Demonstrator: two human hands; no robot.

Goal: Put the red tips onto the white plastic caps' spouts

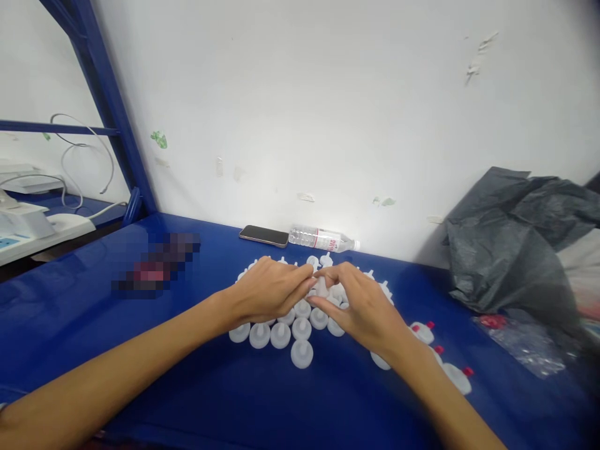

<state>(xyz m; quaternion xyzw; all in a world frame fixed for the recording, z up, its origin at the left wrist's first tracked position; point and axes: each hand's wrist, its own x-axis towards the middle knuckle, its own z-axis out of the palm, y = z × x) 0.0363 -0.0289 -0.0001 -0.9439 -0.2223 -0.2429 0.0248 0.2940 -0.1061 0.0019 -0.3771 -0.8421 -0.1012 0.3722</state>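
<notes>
Several small white plastic bottles stand clustered on a blue table. My left hand and my right hand meet above the cluster, fingertips pinched together around one small white bottle. A few white bottles with red caps lie to the right of my right forearm.
A phone and a lying clear water bottle rest at the wall. A dark grey plastic bag heaps at the right, with a clear bag of red caps beside it. A blue shelf frame and cables stand left.
</notes>
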